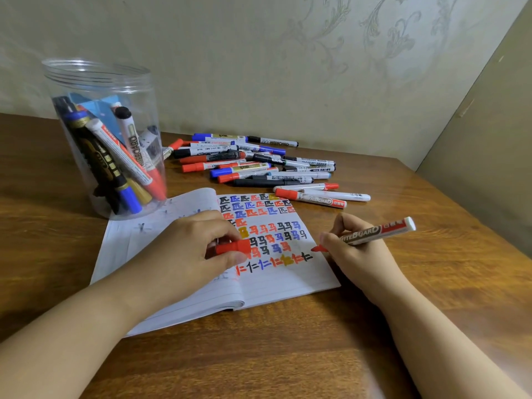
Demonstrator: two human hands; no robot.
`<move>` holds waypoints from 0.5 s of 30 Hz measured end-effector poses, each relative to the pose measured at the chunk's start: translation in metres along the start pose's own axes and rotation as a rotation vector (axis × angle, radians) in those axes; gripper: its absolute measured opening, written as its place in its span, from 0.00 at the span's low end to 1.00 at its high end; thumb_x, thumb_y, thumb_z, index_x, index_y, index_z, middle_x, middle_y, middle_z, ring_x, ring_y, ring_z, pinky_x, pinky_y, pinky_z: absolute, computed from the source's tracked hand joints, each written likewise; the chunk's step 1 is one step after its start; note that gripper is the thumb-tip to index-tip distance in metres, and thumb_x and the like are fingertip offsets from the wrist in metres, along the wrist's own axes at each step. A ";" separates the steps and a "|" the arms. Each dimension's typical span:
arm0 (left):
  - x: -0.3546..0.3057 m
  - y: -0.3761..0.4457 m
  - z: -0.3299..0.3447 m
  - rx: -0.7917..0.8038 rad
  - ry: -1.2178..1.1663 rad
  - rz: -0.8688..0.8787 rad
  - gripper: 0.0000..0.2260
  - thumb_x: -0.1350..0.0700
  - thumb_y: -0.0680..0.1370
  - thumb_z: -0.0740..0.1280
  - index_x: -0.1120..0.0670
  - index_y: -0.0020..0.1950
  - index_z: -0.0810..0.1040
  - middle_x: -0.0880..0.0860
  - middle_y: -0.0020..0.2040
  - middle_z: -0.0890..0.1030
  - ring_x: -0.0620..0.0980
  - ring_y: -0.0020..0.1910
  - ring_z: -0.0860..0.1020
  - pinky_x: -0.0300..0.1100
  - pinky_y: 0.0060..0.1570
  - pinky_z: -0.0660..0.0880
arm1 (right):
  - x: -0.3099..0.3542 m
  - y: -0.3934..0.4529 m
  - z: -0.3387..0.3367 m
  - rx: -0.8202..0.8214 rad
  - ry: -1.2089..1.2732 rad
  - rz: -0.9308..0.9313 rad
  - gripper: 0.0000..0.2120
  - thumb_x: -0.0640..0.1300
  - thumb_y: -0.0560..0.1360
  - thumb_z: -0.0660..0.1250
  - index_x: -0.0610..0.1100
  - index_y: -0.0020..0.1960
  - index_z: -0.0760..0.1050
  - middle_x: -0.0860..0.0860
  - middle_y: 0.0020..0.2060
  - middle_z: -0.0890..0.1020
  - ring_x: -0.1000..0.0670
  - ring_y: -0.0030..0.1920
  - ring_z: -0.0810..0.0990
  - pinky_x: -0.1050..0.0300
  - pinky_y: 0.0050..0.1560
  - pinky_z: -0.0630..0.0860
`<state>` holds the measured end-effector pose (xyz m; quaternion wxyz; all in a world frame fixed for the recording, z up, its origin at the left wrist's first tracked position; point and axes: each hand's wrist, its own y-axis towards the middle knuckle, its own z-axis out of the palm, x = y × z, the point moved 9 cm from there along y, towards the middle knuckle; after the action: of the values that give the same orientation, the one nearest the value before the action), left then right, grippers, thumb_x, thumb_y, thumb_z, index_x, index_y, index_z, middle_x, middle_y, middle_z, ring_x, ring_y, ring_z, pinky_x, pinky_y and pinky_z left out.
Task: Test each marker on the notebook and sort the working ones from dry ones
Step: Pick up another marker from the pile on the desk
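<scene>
1. Head view: R hand [349,249] pinches red marker [374,233] low on the barrel, tip at notebook's [273,283] right edge.
2. L hand [201,249] grips cap [234,247], resting mid-page.
3. Pile [259,165] near tabletop's [431,283] back edge; jar [106,133] back left.
4. Marker prob. light, stiff, smooth; hold near tip for control.

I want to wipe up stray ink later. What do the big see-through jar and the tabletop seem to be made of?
The clear round jar looks like glossy thin plastic: ridged screw-thread rim, soft highlights. The brown tabletop shows wood grain with a satin sheen, maybe laminate or varnished wood.
</scene>
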<state>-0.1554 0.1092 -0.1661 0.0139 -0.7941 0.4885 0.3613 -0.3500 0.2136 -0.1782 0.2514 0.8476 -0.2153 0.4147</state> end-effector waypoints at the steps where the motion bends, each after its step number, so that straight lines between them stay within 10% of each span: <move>1: 0.001 0.000 0.000 -0.001 -0.002 -0.001 0.06 0.48 0.70 0.70 0.43 0.46 0.76 0.39 0.43 0.75 0.33 0.47 0.72 0.23 0.41 0.66 | 0.000 0.000 0.001 0.010 -0.021 -0.006 0.14 0.38 0.73 0.68 0.41 0.33 0.66 0.49 0.26 0.72 0.60 0.25 0.71 0.66 0.27 0.66; 15: 0.003 0.000 0.001 0.007 -0.014 -0.007 0.06 0.48 0.71 0.70 0.42 0.46 0.76 0.39 0.43 0.75 0.34 0.47 0.72 0.23 0.42 0.66 | -0.001 0.000 0.001 0.043 0.023 -0.039 0.16 0.33 0.71 0.65 0.44 0.30 0.62 0.55 0.21 0.65 0.59 0.24 0.64 0.68 0.26 0.64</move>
<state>-0.1556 0.1075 -0.1687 0.0213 -0.7934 0.4867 0.3649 -0.3501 0.2126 -0.1799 0.2437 0.8519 -0.1869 0.4241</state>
